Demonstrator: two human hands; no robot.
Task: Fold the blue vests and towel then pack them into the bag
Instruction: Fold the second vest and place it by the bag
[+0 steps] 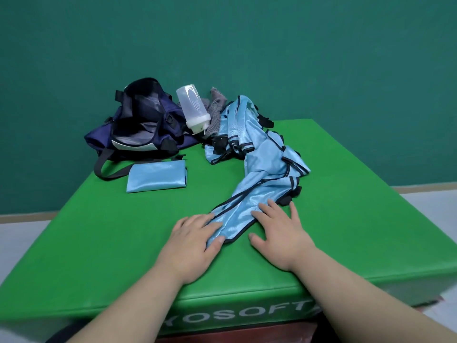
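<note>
A light-blue vest (247, 204) with black trim lies stretched toward me on the green mat. My left hand (195, 241) pinches its near end between thumb and fingers. My right hand (279, 231) rests flat, fingers spread, on the vest's right edge. Behind it, more blue vests (247, 134) lie in a crumpled pile. One folded blue vest (156, 176) sits flat in front of the open navy bag (141, 125) at the back left. A grey towel (216, 107) is bunched between bag and pile.
A translucent plastic shaker bottle (194, 107) leans on the bag. The bag's strap (108, 169) loops onto the green padded mat (99, 243). A teal wall stands behind; pale floor lies at both sides.
</note>
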